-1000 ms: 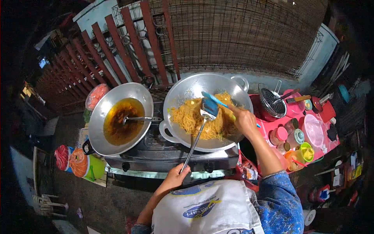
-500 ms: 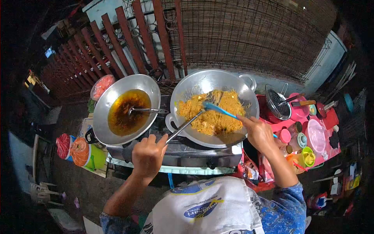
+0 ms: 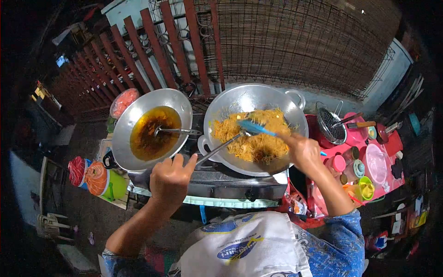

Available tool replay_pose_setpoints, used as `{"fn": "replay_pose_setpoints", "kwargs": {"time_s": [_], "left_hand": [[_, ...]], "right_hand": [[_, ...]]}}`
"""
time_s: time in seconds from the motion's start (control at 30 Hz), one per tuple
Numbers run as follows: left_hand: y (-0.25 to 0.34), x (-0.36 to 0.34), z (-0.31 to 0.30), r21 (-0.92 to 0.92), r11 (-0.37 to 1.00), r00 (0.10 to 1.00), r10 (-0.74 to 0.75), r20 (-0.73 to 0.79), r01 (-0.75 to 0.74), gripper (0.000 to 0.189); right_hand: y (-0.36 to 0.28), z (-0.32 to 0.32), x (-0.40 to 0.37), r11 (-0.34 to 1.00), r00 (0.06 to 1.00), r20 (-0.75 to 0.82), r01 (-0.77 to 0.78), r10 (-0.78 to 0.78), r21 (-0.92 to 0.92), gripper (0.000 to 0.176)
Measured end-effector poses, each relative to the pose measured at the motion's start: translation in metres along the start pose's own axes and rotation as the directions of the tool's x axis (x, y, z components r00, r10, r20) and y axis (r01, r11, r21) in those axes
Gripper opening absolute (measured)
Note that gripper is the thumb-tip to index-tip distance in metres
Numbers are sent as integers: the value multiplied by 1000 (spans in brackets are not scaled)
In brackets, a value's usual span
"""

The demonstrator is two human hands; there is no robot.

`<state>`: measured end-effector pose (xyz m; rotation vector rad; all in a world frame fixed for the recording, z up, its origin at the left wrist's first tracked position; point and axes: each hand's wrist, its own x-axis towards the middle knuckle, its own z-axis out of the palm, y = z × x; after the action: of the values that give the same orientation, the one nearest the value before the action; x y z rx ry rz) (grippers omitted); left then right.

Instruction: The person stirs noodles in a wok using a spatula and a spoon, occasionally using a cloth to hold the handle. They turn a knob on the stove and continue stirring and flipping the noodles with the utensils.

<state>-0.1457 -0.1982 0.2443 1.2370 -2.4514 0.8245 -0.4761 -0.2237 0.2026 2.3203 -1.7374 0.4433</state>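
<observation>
My left hand (image 3: 170, 179) is wrapped round the long handle of a metal spatula (image 3: 220, 149); its head is partly hidden at the noodles. In my right hand (image 3: 302, 153) is a blue spatula (image 3: 256, 127), its slightly blurred head over the noodles, close to the metal tool's end. Thin yellow-brown noodles (image 3: 272, 147) lie heaped in a large two-handled wok (image 3: 235, 98) on the stove (image 3: 221, 184). To its left, a second wok (image 3: 174, 99) holds dark golden oil (image 3: 164, 117) and a resting metal ladle (image 3: 177, 131).
At right, a pink table (image 3: 316, 198) bears a strainer (image 3: 332, 124), jars (image 3: 338, 163) and a pink bowl (image 3: 376, 164). At left stand a green bucket (image 3: 113, 184) and a tub of pink-orange food (image 3: 124, 102). A slatted fence (image 3: 150, 46) rises behind.
The metal spatula's head has come up near the blue one, and the noodles between them have shifted. My left hand has moved slightly left and up; both hands keep their grip.
</observation>
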Motion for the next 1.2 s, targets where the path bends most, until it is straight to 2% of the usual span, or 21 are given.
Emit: {"fn": "replay_pose_setpoints", "kwargs": {"time_s": [0.07, 0.1, 0.17, 0.2, 0.3, 0.4, 0.43, 0.53, 0.57, 0.67, 0.73, 0.77, 0.8, 0.87, 0.9, 0.93, 1.0, 1.03, 1.07, 1.13, 1.2], "left_hand": [[-3, 3, -7, -12, 1000, 1000, -6, 2, 6, 28], [-5, 3, -8, -26, 1000, 1000, -12, 4, 12, 28], [-6, -2, -5, -29, 1000, 1000, -4, 16, 4, 29], [-6, -5, -4, -31, 999, 1000, 6, 28, -5, 29], [-6, -4, -6, 2, 1000, 999, -27, 24, 27, 28], [-6, -3, -6, 14, 1000, 999, -6, 34, 5, 28], [-6, -1, -7, 10, 1000, 999, 0, 32, 0, 28], [-6, 0, -8, -44, 999, 1000, -2, -11, 2, 29], [-6, -4, -4, -59, 998, 1000, 10, -4, -10, 30], [-9, -4, -5, -49, 999, 1000, 6, -1, -6, 30], [-8, -5, -4, -44, 999, 1000, -7, 12, 8, 29], [-9, -5, -2, -59, 998, 1000, -18, -6, 18, 29], [-10, -5, 1, -72, 997, 999, -26, -24, 25, 29], [-9, -14, 10, -102, 994, 999, -40, 29, 42, 30], [-10, -15, 12, -124, 990, 995, -58, 77, 68, 31], [-11, -14, 12, -120, 990, 995, -61, 74, 70, 31], [-8, -10, 9, -197, 965, 972, -134, 191, 172, 32], [-6, -7, 7, -202, 964, 972, -131, 196, 171, 32], [-4, -3, 5, -204, 958, 960, -152, 235, 201, 31], [-4, -2, 7, -207, 952, 947, -166, 274, 227, 30], [-4, -4, 15, -110, 980, 957, -130, 259, 163, 29]], "right_hand": [[-6, 8, -4, 995, 993, -76, 89, -93, -55, 46], [-2, 14, -2, 995, 993, -78, 88, -92, -55, 46], [14, 27, 4, 988, 997, -77, -27, 15, -153, 45], [21, 31, 3, 988, 997, -78, -28, 16, -153, 45], [27, 27, 6, 990, 987, -114, -122, 113, -70, 46], [2, 11, 0, 999, 991, -127, -39, 43, 30, 48], [-3, 15, -1, 1000, 995, -97, 14, -14, -9, 50], [7, 41, 10, 994, 993, -115, 20, -33, -109, 48], [15, 43, 16, 975, 994, -10, -107, 107, -195, 45], [24, 35, 13, 986, 978, -131, -165, 160, -21, 43], [11, 27, 1, 993, 991, -97, -82, 90, 84, 44], [2, 21, -3, 1000, 995, -100, -12, 14, 26, 43], [4, 24, -4, 999, 995, -97, -16, 19, 28, 43], [11, 29, -3, 983, 981, -85, -180, 175, -48, 43], [14, 26, -3, 972, 968, -98, -233, 230, -25, 46], [11, 24, -3, 973, 969, -102, -230, 226, -24, 46], [-4, 18, -16, 931, 975, -178, -61, 132, 360, 50], [-17, 14, -20, 913, 988, -142, 6, 57, 407, 51], [-26, 20, -27, 926, 992, -130, 51, -2, 374, 52], [-27, 30, -26, 980, 994, -64, -72, 85, 188, 52], [-14, 25, -16, 964, 975, -64, -200, 214, 174, 50]]}}
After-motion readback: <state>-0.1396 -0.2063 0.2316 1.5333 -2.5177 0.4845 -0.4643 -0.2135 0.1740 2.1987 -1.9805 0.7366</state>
